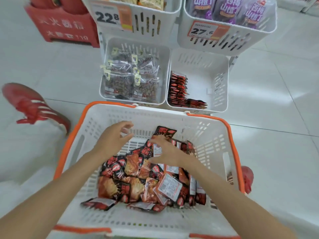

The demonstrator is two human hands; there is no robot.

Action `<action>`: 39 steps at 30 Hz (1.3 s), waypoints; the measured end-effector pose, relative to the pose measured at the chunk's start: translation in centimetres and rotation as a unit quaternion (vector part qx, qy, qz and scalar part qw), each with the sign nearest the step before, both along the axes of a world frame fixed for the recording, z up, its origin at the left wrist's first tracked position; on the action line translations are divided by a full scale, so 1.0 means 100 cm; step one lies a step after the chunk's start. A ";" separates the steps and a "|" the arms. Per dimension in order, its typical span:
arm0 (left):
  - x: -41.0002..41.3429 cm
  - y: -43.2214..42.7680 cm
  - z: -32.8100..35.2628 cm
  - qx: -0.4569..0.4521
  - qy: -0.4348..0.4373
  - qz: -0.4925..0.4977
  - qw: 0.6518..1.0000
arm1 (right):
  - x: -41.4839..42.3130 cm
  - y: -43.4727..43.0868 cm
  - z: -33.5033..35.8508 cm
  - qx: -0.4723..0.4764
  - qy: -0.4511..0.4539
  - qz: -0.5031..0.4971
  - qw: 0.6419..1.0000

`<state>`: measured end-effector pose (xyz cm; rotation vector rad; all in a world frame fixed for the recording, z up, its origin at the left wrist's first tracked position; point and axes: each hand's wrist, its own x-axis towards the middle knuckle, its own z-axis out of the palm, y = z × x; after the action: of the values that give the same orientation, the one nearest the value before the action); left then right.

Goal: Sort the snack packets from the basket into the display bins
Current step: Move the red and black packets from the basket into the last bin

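Snack packets in the basket lie under the spread, flat right hand; the left hand hovers loose and empty beside them.

Pale glossy floor tiles, thin dark grout lines. Soft glare on the tiles at right. Red fire-extinguisher box stands on the floor, upper left

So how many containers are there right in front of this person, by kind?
white display bins on the rack: 4
orange-rimmed basket: 1
red box: 1
Total: 6
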<state>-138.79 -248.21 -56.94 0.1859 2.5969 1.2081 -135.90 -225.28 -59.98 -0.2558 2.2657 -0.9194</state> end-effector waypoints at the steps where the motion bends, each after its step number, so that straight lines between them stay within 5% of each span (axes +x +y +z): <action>1: 0.007 -0.011 -0.005 -0.003 -0.020 0.008 1.000 | 0.004 -0.010 -0.011 0.011 -0.021 0.017 1.000; 10: 0.041 -0.059 -0.029 0.004 -0.077 0.044 0.996 | 0.000 -0.084 -0.086 0.085 -0.080 0.038 0.992; 14: 0.046 -0.063 -0.033 0.006 -0.090 0.043 0.995 | 0.003 -0.112 -0.096 0.094 -0.005 0.017 0.995; 22: 0.037 -0.061 -0.030 0.043 -0.082 0.084 0.992 | -0.006 -0.113 -0.099 -0.009 -0.065 -0.029 0.997; 28: 0.034 -0.052 -0.032 0.029 -0.118 0.084 0.989 | -0.016 -0.065 -0.041 -0.114 -0.017 -0.094 0.989; 39: 0.026 -0.006 -0.015 0.142 -0.169 0.015 0.975 | -0.009 -0.028 0.041 -0.229 0.093 -0.144 0.958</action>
<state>-136.18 -248.83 -58.45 -0.0060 2.1393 1.4750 -136.79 -228.06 -55.86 -0.2245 2.2673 -1.6381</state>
